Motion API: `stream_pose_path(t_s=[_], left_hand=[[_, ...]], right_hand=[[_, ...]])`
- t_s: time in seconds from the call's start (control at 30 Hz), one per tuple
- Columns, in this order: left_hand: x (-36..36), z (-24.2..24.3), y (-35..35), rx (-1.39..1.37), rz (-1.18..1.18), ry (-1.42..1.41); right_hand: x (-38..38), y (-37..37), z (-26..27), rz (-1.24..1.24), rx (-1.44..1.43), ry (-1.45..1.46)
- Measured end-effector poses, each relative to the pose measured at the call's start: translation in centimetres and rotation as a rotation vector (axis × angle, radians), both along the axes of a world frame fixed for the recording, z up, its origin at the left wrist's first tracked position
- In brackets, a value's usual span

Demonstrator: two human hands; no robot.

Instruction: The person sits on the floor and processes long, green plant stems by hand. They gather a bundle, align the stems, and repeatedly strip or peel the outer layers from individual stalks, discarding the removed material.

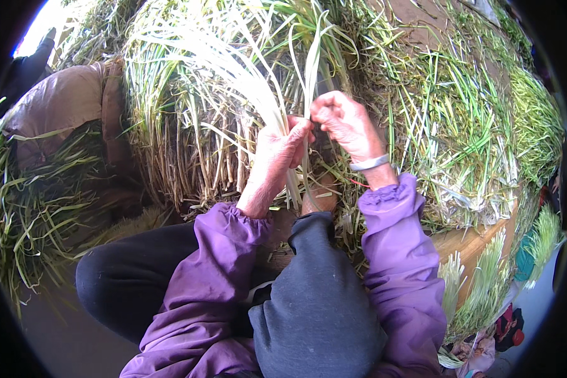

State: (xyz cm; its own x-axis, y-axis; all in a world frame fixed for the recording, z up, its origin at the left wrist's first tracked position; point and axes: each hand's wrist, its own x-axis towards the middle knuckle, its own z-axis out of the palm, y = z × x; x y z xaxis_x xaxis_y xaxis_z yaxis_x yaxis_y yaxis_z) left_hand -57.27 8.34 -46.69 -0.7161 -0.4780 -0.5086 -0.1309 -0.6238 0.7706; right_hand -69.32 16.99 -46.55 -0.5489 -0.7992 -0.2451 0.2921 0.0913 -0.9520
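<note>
My left hand (281,144) grips a bunch of pale chive-like leafy stalks (260,90). Their leaves fan out up and to the left, and the cut-looking white ends (293,189) stick out below my fist. One separate stalk (312,61) stands nearly upright at my left thumb and forefinger. The curled fingertips of my right hand (342,120) pinch at this stalk's right edge; what exactly lies between them is partly hidden. Behind my hands rises a large heap of the same stalks (193,137), with their root ends facing me.
More loose green stalks (453,127) lie spread on the right. Sorted bundles (484,279) rest by a wooden board (472,245) at lower right. A stuffed brown sack (61,104) and a leafy pile (52,198) are on the left. My bent knees (312,302) are close below my hands.
</note>
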Motion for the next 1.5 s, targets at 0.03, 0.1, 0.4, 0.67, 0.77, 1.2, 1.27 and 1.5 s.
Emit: stream_pose_path(t_s=[0.03, 0.1, 0.4, 0.67, 0.77, 1.2, 1.27, 1.5], left_hand=[[0.1, -0.2, 0.0, -0.017, -0.032, -0.015], [0.2, -0.6, 0.0, -0.049, -0.099, -0.038], [0.1, 0.5, 0.1, 0.022, -0.248, 0.032], [0.4, 3.1, -3.5, 0.231, -0.038, 0.533], [0.0, 3.3, -3.6, 0.243, -0.021, 0.575], [0.5, 4.4, -2.7, 0.202, -0.143, 0.493], [0.8, 4.8, -2.2, 0.284, -0.147, 0.535], [1.8, 5.4, -1.3, 0.403, -0.197, 0.591]], right_hand=[[0.2, -0.6, 0.1, 0.043, 0.079, 0.066], [0.1, -0.6, 0.3, 0.055, 0.183, 0.058], [0.6, 2.3, -1.3, -0.146, 0.004, -0.184], [-0.6, 13.5, -2.8, -0.456, 0.394, 0.121], [4.9, 15.9, -1.7, -0.131, 0.393, 0.043], [8.0, 12.6, 6.6, -0.182, 0.085, 0.104], [7.6, 11.0, 7.0, -0.145, 0.109, 0.113], [8.8, 7.1, 6.1, 0.157, 0.187, 0.181]])
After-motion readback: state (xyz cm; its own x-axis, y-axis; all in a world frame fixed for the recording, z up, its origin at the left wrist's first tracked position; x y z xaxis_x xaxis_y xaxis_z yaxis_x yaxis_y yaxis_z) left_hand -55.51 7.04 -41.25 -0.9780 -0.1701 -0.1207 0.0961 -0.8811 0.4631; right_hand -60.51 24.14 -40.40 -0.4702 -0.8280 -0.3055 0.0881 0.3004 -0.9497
